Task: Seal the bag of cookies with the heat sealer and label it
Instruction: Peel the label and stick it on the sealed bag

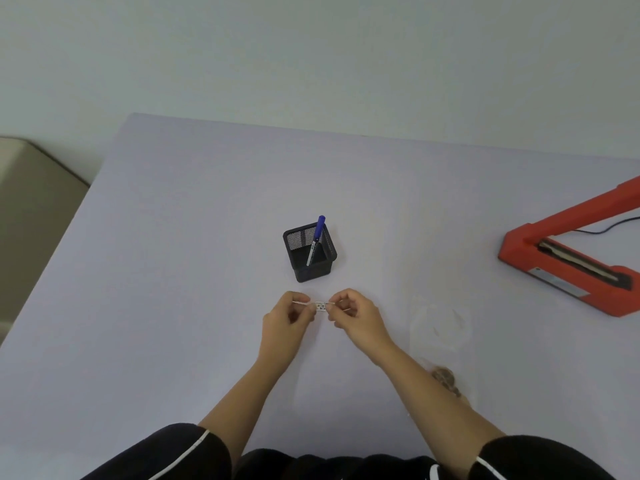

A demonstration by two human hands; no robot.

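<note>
small white printed paper label (321,306) | light, flimsy, likely sticky; hold by edges | left hand (289,318) and right hand (353,315) fingers pinch its ends | clear cookie bag (441,336) on desk, slippery

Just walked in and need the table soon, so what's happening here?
A person seated at the table pinches a small white label between the left hand and right hand, just in front of a black mesh pen holder with a blue marker in it. The red heat sealer sits open and untouched at the right. A clear bag of cookies lies by the right forearm.
</note>
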